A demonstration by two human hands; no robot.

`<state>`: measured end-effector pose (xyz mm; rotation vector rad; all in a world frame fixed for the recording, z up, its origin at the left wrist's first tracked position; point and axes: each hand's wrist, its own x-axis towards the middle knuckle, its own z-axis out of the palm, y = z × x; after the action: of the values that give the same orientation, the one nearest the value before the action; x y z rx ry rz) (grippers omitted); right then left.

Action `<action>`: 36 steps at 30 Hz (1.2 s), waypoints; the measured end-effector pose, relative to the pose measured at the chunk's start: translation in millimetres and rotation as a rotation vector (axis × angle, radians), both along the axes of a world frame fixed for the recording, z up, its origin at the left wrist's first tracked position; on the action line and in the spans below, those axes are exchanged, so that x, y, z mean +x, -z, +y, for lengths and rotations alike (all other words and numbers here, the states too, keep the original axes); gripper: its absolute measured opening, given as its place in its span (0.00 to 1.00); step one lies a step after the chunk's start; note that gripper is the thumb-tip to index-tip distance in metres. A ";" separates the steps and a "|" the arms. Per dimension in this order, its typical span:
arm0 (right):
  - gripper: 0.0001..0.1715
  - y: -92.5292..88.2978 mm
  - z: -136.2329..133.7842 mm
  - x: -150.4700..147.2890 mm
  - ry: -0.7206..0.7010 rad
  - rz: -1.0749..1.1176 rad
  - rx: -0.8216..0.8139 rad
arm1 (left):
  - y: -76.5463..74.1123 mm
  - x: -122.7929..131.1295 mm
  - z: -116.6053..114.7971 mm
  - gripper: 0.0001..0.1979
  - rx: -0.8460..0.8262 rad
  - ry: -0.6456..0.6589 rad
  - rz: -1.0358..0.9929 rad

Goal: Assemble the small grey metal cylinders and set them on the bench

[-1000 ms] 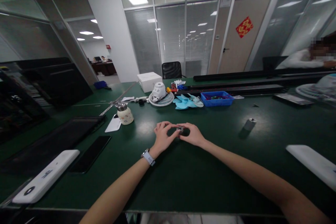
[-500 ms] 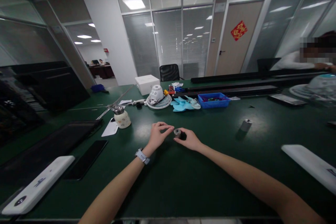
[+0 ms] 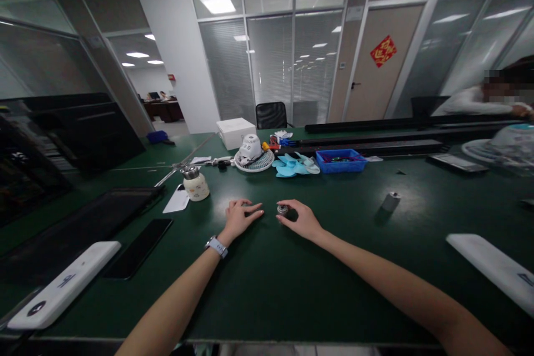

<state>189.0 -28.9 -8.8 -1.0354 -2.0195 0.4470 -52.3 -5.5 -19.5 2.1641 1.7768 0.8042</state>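
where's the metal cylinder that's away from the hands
In the head view, the metal cylinder sits on the green table right of the right hand, between the blue tray and the rightmost white device.

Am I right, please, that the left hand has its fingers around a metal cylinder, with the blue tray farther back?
Not quite: the head view shows the right hand with its fingers around the metal cylinder; the left hand is apart from it. The blue tray is indeed farther back.
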 end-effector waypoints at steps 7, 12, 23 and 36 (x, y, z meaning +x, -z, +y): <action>0.20 -20.2 12.6 48.2 0.130 -0.203 -0.078 | -5.0 0.9 -1.6 0.23 0.036 -0.140 -0.136; 0.21 -36.7 41.5 141.5 0.651 -0.637 -0.102 | -3.0 1.5 0.6 0.23 0.048 -0.129 -0.155; 0.26 -38.4 60.2 202.4 1.063 -0.719 0.040 | -3.4 1.2 1.3 0.25 0.071 -0.137 -0.170; 0.17 10.4 31.7 -58.0 0.082 -0.302 0.055 | -1.8 -0.2 4.3 0.24 0.183 -0.175 -0.199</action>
<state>131.0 2.8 -19.3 -1.2045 -2.2284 0.1993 -52.6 -1.2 -17.6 1.9691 1.8707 1.2219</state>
